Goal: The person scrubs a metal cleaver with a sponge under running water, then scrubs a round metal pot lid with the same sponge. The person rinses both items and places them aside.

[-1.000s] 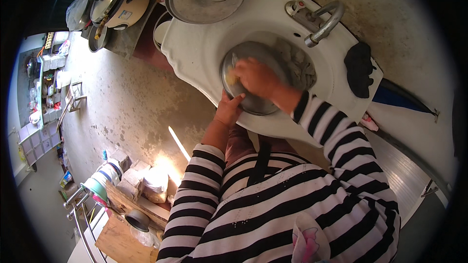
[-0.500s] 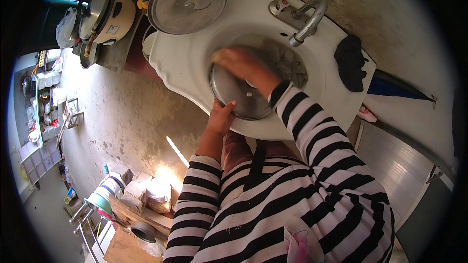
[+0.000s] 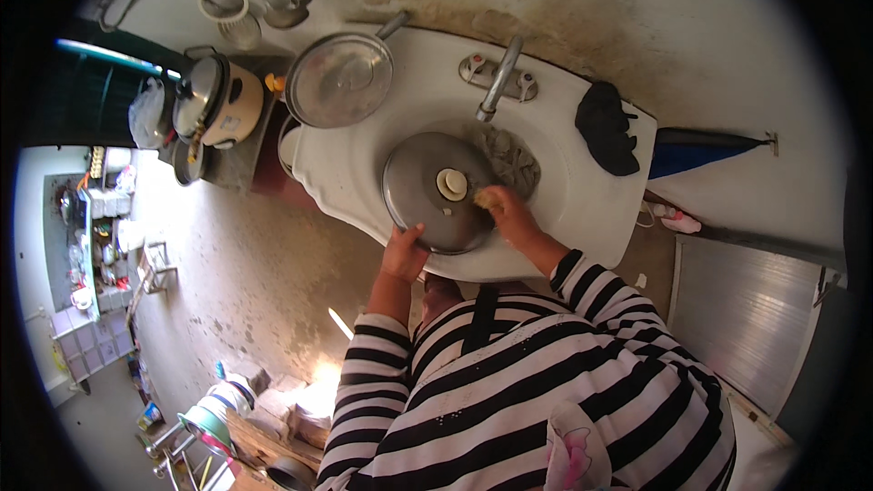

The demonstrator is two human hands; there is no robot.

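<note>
A round grey metal pot lid (image 3: 420, 171) with a cream knob (image 3: 451, 184) lies tilted in the white sink (image 3: 587, 214). My left hand (image 3: 405, 256) grips its near left rim, thumb on top. Against the lid's right side, my right hand (image 3: 515, 221) is closed on a small yellowish scrubbing pad (image 3: 484, 197), mostly covered by the fingers. A tiny pale piece rests on the lid below the knob. Behind the lid, a crumpled grey cloth (image 3: 511, 162) lies in the basin. Over the basin stands the metal faucet (image 3: 500, 82).
A pan with a flat lid (image 3: 339, 80) sits on the sink's left ledge. A black cloth (image 3: 607, 127) hangs over the right rim. Further left stands a cream rice cooker (image 3: 235, 105). Ladles and a strainer (image 3: 224, 2) hang on the wall. A wooden board (image 3: 273, 445) is at lower left.
My right hand has swept from the lid's far left side to its right side, baring the knob. My left hand keeps its hold on the rim. The view has shifted.
</note>
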